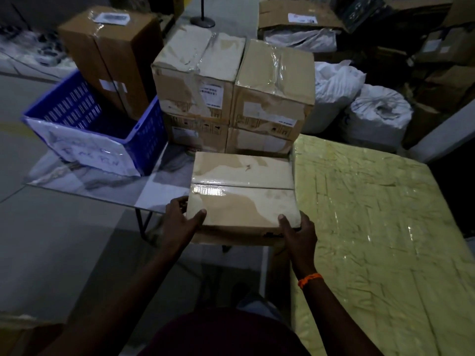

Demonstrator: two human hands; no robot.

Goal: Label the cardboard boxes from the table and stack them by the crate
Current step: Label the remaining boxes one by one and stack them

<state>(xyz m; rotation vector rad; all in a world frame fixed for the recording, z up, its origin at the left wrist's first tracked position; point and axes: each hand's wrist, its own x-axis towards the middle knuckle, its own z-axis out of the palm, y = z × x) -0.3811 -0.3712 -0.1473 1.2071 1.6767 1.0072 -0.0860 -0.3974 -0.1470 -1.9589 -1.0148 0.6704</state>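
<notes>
While the box [243, 191] is held at the near edge of the worktop [115, 186], no label is seen on its top
The grip of the left hand [180, 222] and right hand [299, 232] is clamped on its near corners; labelling is judged the step in hand, then carrying to the stack [231, 98] beside the crate [144, 140] is called for

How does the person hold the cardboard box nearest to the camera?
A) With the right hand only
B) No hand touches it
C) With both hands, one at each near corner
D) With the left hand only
C: the left hand and the right hand each grip a near corner of the box, thumbs on top.
</notes>
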